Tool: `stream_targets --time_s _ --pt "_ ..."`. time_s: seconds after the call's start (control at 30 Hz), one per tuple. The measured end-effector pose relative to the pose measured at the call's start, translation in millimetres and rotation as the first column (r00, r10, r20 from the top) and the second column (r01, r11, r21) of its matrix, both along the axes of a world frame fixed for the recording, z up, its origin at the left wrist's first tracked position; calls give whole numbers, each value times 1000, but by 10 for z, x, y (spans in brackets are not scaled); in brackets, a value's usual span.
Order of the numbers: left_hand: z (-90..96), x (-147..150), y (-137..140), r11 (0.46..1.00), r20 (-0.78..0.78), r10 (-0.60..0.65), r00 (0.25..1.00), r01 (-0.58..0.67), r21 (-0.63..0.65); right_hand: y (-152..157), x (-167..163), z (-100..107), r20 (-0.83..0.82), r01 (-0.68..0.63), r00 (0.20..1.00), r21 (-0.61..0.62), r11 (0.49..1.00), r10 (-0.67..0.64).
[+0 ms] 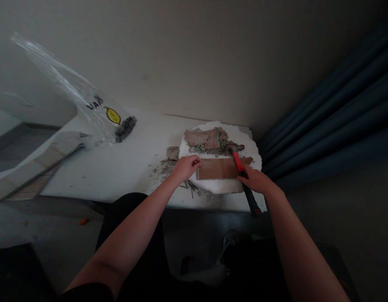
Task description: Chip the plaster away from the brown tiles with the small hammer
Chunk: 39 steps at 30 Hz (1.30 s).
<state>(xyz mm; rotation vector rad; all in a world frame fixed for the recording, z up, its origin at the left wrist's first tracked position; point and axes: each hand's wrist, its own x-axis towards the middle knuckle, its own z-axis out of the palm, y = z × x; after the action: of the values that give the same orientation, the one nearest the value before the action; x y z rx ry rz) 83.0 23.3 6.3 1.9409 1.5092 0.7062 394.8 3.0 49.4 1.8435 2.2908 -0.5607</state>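
My right hand (256,179) is closed around a hammer (238,162) with a red and black handle. The hammer's head end lies among grey-brown rubble, and its black grip sticks out past the table's front edge. Under the handle lies a flat brown piece of board (218,168), rough and dotted at its left part, with a jagged right end. At that board's left end my left hand (186,167) has its fingers pinched together; what they hold, if anything, is too small to make out. Both rest over a white slab (249,147) with an uneven rim.
Behind the board, a broken textured piece (204,139) lies on crumbled debris. Loose crumbs and thin slivers (190,185) scatter left of the slab on the white table (140,159). A clear plastic bag (101,117) with dark contents stands at left. A blue curtain (332,109) hangs close on the right.
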Motion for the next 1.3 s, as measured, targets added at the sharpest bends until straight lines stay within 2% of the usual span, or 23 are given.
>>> stream_targets --time_s 0.33,0.6,0.77,0.87,0.93,1.03,1.1,1.2,1.3 --pt "35 12 -29 1000 -27 -11 1000 12 22 3 -16 1 20 8 1000 3 1000 -8" --pt "-39 14 -59 1000 -55 -3 998 4 22 -86 -195 -54 74 166 984 -39 985 -163" --pt "-71 6 -76 994 -56 -18 998 24 111 -126 -342 -130 1 293 956 72 953 -294" --pt "-81 -1 -77 990 -35 -38 999 42 137 -134 -327 -92 -145 325 940 108 939 -309" --pt "-81 -1 -76 989 -43 -48 998 53 135 -179 -301 1 -340 358 886 72 931 -315" --pt "-72 8 -75 988 -84 -56 995 68 141 -348 -319 203 -620 399 688 -112 910 -378" --pt "-69 14 -75 986 -108 -53 993 69 150 -505 -388 324 -721 346 595 -170 923 -356" --pt "-82 16 -74 985 -124 -46 991 66 160 -719 -547 419 -791 257 551 -142 956 -265" --pt "-110 4 -72 985 -121 -39 992 59 165 -860 -708 432 -817 221 513 -170 961 -262"
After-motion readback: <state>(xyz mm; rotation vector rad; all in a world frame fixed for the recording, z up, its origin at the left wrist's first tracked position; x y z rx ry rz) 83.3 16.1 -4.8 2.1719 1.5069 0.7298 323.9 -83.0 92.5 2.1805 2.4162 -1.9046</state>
